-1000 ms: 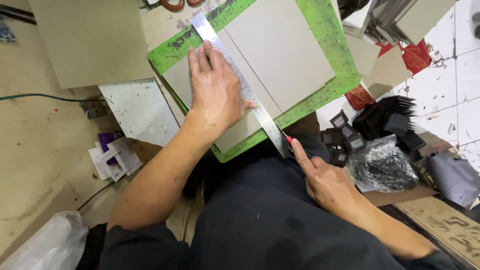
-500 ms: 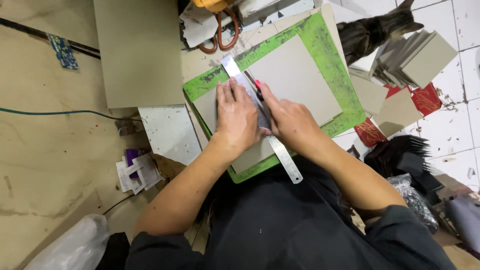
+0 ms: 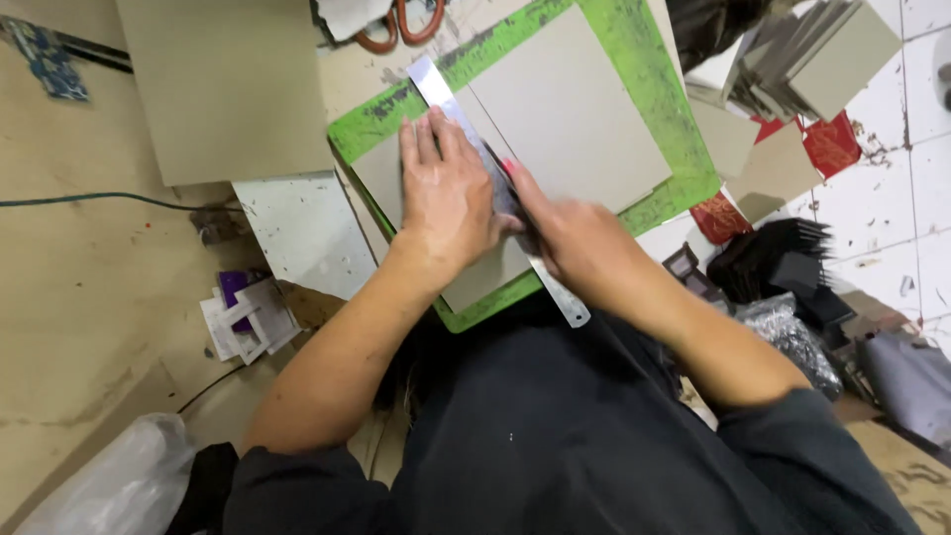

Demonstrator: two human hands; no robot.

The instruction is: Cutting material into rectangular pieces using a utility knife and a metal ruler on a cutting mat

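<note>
Item: metal ruler across grey cardboard; my left hand presses flat on it. My right hand, just beside, grips a cutter, mostly hidden.

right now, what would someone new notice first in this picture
The bright green cutting mat at top centre stands out, with grey cardboard lying on it. The left hand presses flat on a metal ruler laid across the board, while the right hand works along the ruler's edge. A stack of grey boards sits at upper right.
</note>
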